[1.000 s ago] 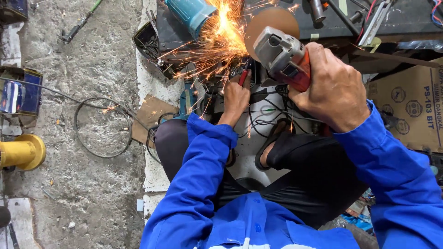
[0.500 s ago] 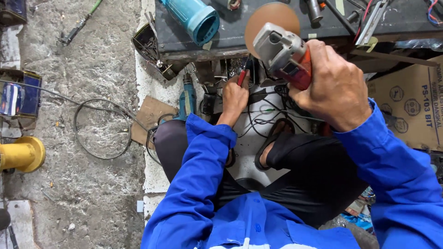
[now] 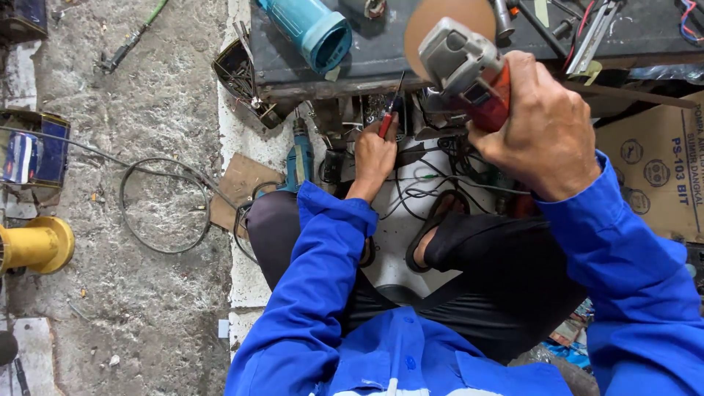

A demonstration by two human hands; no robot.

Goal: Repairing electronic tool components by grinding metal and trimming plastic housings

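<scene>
Right hand wrapped round grinder, raised at 1 o'clock over worktop | left hand grips red-handled screwdriver at 12, below worktop edge | grinder's long axis runs 10-to-4, disc toward 10 | best: keep disc off fingers, brace screwdriver firmly.

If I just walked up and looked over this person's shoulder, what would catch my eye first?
Most likely the angle grinder with its round disc, gripped in the right hand at the top centre. Just left of it and lower, the left hand holds a red-handled screwdriver against the edge of a dark workbench. A teal cylindrical housing lies on that bench, and a yellow cylinder sits far left on the concrete floor.
</scene>
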